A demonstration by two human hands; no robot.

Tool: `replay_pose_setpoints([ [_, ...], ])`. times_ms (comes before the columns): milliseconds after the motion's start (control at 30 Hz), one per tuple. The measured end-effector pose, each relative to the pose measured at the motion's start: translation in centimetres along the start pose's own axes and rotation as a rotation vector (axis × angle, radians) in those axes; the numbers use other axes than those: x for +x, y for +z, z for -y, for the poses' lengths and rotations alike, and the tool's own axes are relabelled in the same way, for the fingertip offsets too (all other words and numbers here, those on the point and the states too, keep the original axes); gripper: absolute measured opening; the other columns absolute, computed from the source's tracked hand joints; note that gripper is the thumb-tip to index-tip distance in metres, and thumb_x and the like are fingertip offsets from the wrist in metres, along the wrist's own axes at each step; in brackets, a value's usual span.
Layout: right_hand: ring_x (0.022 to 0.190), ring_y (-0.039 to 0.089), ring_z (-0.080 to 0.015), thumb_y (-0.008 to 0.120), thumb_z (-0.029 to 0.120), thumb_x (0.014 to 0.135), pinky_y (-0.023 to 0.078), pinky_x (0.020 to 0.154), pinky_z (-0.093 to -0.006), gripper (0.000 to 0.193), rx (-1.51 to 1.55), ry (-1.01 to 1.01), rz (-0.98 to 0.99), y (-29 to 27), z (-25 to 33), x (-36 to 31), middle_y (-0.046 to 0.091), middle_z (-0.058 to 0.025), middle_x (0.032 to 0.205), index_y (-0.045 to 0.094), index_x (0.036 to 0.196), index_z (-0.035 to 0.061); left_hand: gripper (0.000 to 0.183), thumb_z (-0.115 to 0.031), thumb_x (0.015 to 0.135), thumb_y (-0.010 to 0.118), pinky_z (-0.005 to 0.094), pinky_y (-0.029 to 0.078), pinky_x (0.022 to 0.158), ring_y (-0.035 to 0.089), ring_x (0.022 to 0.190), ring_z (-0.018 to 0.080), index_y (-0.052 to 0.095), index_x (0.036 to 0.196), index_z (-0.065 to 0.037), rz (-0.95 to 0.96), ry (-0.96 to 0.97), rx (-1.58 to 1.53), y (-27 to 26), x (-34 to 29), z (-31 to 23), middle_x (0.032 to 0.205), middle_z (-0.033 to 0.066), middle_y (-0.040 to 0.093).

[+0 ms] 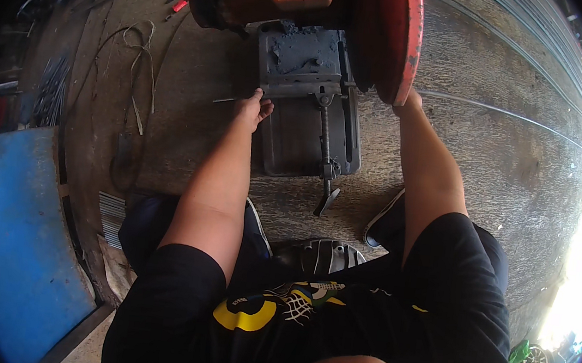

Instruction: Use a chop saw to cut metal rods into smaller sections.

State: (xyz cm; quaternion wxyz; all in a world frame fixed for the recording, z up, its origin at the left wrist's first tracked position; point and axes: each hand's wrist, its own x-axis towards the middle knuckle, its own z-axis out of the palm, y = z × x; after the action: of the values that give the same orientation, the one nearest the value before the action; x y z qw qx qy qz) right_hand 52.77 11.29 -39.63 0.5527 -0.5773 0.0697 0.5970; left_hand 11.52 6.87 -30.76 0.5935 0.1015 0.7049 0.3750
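Observation:
A cut-off saw with a worn red blade guard (410,45) stands on the floor in front of me. Its dark metal base (295,139) carries a vise with a threaded screw (325,132) and a crank handle. My left hand (251,111) is at the left end of the vise, fingers closed about a thin metal rod whose short end sticks out to the left. My right hand (408,103) is partly hidden behind the guard's lower edge. It grips the long metal rod (504,112), which runs far to the right. The blade is mostly hidden.
Long metal rods (525,43) lie along the far right. A looped cord (149,60) and a red-handled tool (180,5) are at left, above a blue panel (17,223). Short rods (111,216) are stacked by my left leg; a ribbed metal part (322,256) sits between my feet.

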Motion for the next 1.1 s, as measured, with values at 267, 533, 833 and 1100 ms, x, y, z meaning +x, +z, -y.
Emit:
replay_pose_setpoints([
  [267, 0.087, 0.063, -0.0265, 0.05, 0.009, 0.094, 0.059, 0.07, -0.037, 0.016, -0.192, -0.061, -0.044, -1.8, -1.3, -0.1, 0.057, -0.0147, 0.098, 0.052, 0.105, -0.0012, 0.028, -0.029, 0.09, 0.063, 0.0293, 0.056, 0.056, 0.063, 0.066, 0.0204, 0.056, 0.097, -0.002, -0.018, -0.014, 0.053, 0.3, -0.2, -0.2, 0.082, 0.0089, 0.062],
  [533, 0.094, 0.062, -0.029, 0.043, 0.008, 0.096, 0.055, 0.08, -0.0386, 0.02, -0.766, -0.291, 0.014, -4.3, -1.8, 1.3, 0.058, -0.0161, 0.105, 0.051, 0.112, -0.0015, 0.032, -0.033, 0.089, 0.064, 0.027, 0.055, 0.053, 0.063, 0.064, 0.0187, 0.056, 0.09, -0.002, -0.029, -0.017, 0.128, 0.4, -0.4, -0.4, 0.078, 0.0053, 0.059],
  [833, 0.102, 0.061, -0.0307, 0.039, 0.008, 0.096, 0.051, 0.088, -0.038, 0.027, -0.691, -1.32, 0.7, 1.4, -4.6, -1.8, 0.061, -0.0157, 0.111, 0.052, 0.118, 0.0018, 0.038, -0.038, 0.087, 0.065, 0.0256, 0.054, 0.053, 0.061, 0.063, 0.0167, 0.055, 0.086, -0.001, -0.081, 0.002, 0.174, 0.6, -1.4, -0.5, 0.077, 0.0037, 0.055],
  [1100, 0.097, 0.064, -0.0283, 0.064, 0.021, 0.081, 0.051, 0.081, -0.0356, 0.02, -2.078, -1.08, 0.195, 1.2, -4.1, -6.0, 0.068, -0.01, 0.1, 0.067, 0.1, 0.0137, 0.037, -0.038, 0.086, 0.066, 0.0254, 0.054, 0.052, 0.061, 0.062, 0.0171, 0.055, 0.085, -0.002, -0.069, 0.001, 0.138, 0.4, -0.9, -0.2, 0.076, 0.0036, 0.055],
])
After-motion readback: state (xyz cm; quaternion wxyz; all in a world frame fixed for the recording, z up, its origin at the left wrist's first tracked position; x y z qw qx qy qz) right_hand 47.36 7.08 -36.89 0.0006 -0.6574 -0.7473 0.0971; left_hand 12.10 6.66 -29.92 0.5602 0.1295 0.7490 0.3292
